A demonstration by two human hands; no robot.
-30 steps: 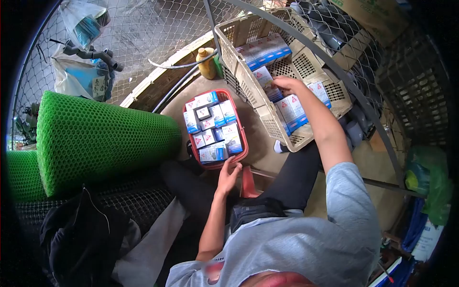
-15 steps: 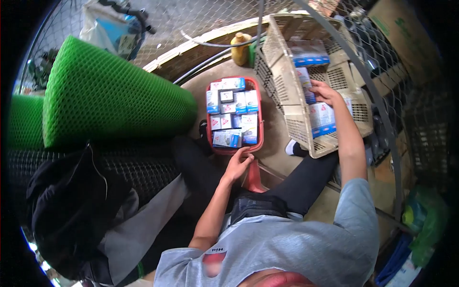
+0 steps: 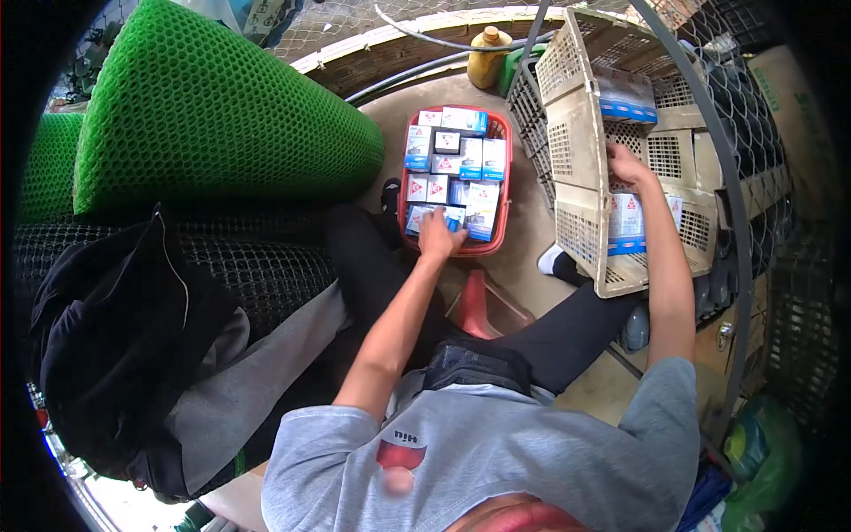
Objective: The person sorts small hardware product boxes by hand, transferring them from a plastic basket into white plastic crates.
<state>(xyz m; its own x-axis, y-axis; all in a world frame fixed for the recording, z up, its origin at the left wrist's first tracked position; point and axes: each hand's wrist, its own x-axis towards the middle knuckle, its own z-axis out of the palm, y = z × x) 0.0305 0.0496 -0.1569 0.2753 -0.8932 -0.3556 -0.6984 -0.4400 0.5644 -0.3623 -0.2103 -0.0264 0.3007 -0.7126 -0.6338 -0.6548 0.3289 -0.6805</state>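
I have the red basket [image 3: 505,222] near the middle of the frame, packed with small boxes [image 3: 482,211], white and blue with red marks; they face different ways, and one above the middle of the load has a dark border; right of it stands the pale crate [image 3: 574,155], slotted along its walls, with a further stack [image 3: 626,96] at the upper right and a nearer row [image 3: 626,222] lower down, both in the same white and blue.

Around these, I read a green roll [image 3: 222,115] across the upper left, a black jacket [image 3: 115,355] at lower left, a yellow bottle [image 3: 487,64] at top centre, a red piece [image 3: 475,306] just below the basket, and a green bag [image 3: 764,470] at lower right; the crate's left wall blocks part of my view inside, and a curved bar [image 3: 725,155] crosses before its right side.

The left hand [image 3: 438,236] reaches up over the basket's lower edge, fingers bent and slightly apart upon the lowest boxes; I cannot tell whether they grip one; the right hand [image 3: 631,167] reaches into the crate between stack and row, fingers curled leftward; the wall meets their tips, so I cannot tell what they hold.
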